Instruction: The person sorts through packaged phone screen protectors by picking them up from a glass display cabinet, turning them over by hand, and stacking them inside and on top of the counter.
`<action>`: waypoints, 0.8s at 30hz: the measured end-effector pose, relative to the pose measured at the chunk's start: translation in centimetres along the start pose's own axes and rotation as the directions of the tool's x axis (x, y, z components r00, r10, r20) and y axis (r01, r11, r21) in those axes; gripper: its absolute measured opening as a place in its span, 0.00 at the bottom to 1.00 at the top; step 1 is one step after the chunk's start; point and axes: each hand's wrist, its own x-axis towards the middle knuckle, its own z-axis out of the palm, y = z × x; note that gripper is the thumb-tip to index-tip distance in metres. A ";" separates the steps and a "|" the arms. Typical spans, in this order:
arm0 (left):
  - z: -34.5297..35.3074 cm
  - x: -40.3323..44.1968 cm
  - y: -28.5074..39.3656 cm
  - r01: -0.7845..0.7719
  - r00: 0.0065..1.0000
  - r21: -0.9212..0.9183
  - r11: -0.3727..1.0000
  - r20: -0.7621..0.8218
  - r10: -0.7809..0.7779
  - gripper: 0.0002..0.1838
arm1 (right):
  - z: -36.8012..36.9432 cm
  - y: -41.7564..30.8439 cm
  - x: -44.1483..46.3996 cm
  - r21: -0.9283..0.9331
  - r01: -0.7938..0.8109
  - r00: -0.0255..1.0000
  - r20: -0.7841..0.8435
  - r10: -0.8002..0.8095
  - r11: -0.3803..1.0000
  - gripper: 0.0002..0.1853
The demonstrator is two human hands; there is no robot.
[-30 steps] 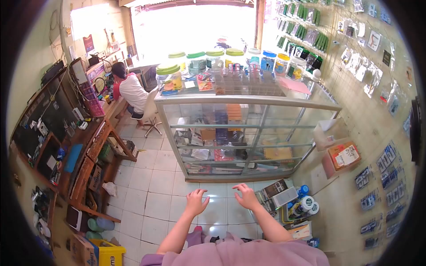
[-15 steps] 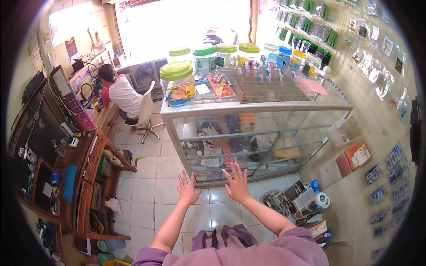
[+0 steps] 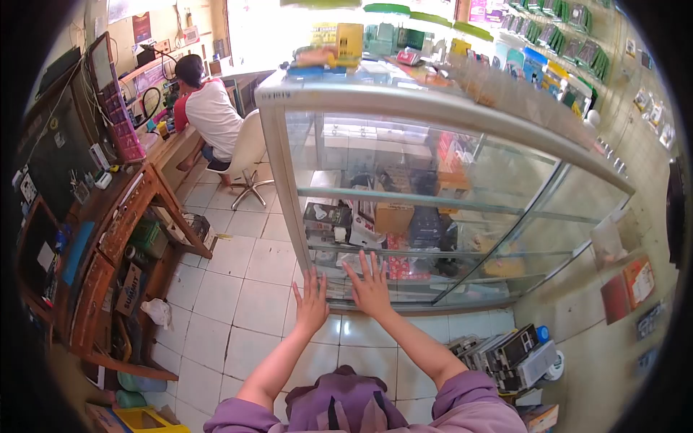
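Both of my arms reach forward and low in front of a glass display case [image 3: 404, 169]. My left hand [image 3: 312, 303] has its fingers spread and holds nothing; it appears near the case's lower left corner. Beside it, my right hand [image 3: 371, 285] is also spread and bare, its fingertips overlapping the lower shelf in view. Whether either hand touches the glass I cannot tell. Behind the glass are a brown cardboard box [image 3: 393, 216], a dark box [image 3: 326, 216] and several packages. A yellow box [image 3: 349, 40] stands in a jar on top of the case.
A co-worker [image 3: 215, 115] sits on a white swivel chair [image 3: 244, 148] at a bench, facing away. A wooden desk [image 3: 108, 245] lines the left side. Electronic units [image 3: 516, 357] are stacked on the floor at right. A white plastic bag [image 3: 157, 312] lies on the tiles.
The case looks closer and larger, and my view has tilted downward, cutting off the jar tops. My hands have come closer together. The co-worker stays seated.
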 end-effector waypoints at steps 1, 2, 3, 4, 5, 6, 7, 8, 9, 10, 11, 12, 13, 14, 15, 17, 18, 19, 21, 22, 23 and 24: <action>1.2 0.6 0.2 0.024 0.998 0.034 0.999 -0.067 -0.021 0.55 | 1.2 0.2 0.6 -0.053 0.058 0.994 -0.094 -0.063 0.997 0.42; 2.1 1.8 0.3 0.046 0.989 0.068 0.997 -0.140 -0.036 0.56 | 2.0 0.6 1.9 -0.115 0.109 0.973 -0.191 -0.130 0.987 0.41; 3.1 3.1 0.3 0.046 0.987 0.074 0.996 -0.156 -0.034 0.56 | 2.1 0.8 3.3 -0.112 0.128 0.955 -0.255 -0.153 0.985 0.40; 4.0 4.3 0.3 0.072 0.974 0.051 0.996 -0.220 -0.059 0.58 | 1.9 0.9 4.6 -0.111 0.147 0.931 -0.319 -0.175 0.983 0.40; 4.8 5.3 0.1 0.092 0.956 0.027 0.995 -0.283 -0.080 0.61 | 2.0 0.9 5.8 -0.119 0.144 0.925 -0.336 -0.176 0.982 0.40; 5.4 5.9 -0.2 0.083 0.952 0.030 0.996 -0.298 -0.071 0.61 | 2.1 0.8 6.7 -0.121 0.160 0.892 -0.406 -0.196 0.980 0.39; 6.2 6.2 -0.2 0.089 0.938 0.025 0.996 -0.337 -0.075 0.63 | 2.4 0.9 7.2 -0.126 0.177 0.855 -0.472 -0.216 0.976 0.38; 6.7 7.0 -0.1 0.097 0.920 0.017 0.995 -0.383 -0.083 0.65 | 2.4 1.3 7.8 -0.143 0.178 0.845 -0.486 -0.225 0.974 0.38; 7.0 7.1 0.2 0.093 0.913 0.015 0.996 -0.399 -0.079 0.65 | 2.5 1.5 7.9 -0.196 0.173 0.805 -0.536 -0.253 0.965 0.38; 7.3 7.1 0.6 0.116 0.908 0.020 0.993 -0.407 -0.098 0.67 | 2.6 1.7 7.9 -0.248 0.165 0.762 -0.583 -0.283 0.955 0.38; 7.6 7.1 0.9 0.137 0.904 0.026 0.990 -0.411 -0.115 0.69 | 2.7 1.7 7.9 -0.258 0.162 0.754 -0.591 -0.288 0.952 0.38; 8.4 6.6 1.1 0.132 0.904 0.026 0.991 -0.412 -0.110 0.69 | 3.0 1.4 7.2 -0.292 0.136 0.734 -0.612 -0.295 0.947 0.38; 9.2 5.3 1.3 0.135 0.907 0.029 0.990 -0.407 -0.112 0.71 | 3.6 0.8 5.9 -0.321 0.109 0.717 -0.630 -0.298 0.941 0.39; 9.6 4.8 1.5 0.140 0.905 0.029 0.990 -0.409 -0.116 0.74 | 3.7 0.5 5.5 -0.335 0.088 0.699 -0.650 -0.298 0.938 0.40; 9.9 4.1 1.6 0.138 0.905 0.030 0.990 -0.409 -0.114 0.74 | 4.2 0.3 5.0 -0.335 0.086 0.699 -0.651 -0.296 0.938 0.40; 8.5 5.4 1.2 0.126 0.910 0.040 0.991 -0.402 -0.099 0.75 | 3.7 0.6 6.9 -0.309 0.096 0.686 -0.669 -0.288 0.946 0.41; 8.0 5.6 1.1 0.123 0.908 0.047 0.991 -0.409 -0.094 0.75 | 3.2 0.9 7.4 -0.309 0.093 0.679 -0.676 -0.287 0.947 0.41; 7.6 5.8 0.9 0.109 0.914 0.040 0.993 -0.396 -0.084 0.75 | 2.8 1.3 7.9 -0.306 0.129 0.682 -0.663 -0.308 0.943 0.40; 7.0 6.8 0.2 0.089 0.917 0.042 0.995 -0.393 -0.066 0.75 | 2.2 1.9 9.1 -0.303 0.160 0.675 -0.661 -0.329 0.939 0.40; 7.1 6.8 0.1 0.097 0.919 0.061 0.993 -0.389 -0.066 0.74 | 2.0 2.1 9.1 -0.343 0.169 0.668 -0.649 -0.363 0.924 0.37; 7.5 6.6 0.2 0.104 0.922 0.078 0.992 -0.382 -0.066 0.73 | 2.0 2.4 8.8 -0.381 0.176 0.664 -0.634 -0.395 0.908 0.35; 8.2 6.1 0.4 0.094 0.924 0.083 0.992 -0.379 -0.056 0.73 | 2.3 2.4 8.4 -0.378 0.166 0.666 -0.638 -0.386 0.911 0.35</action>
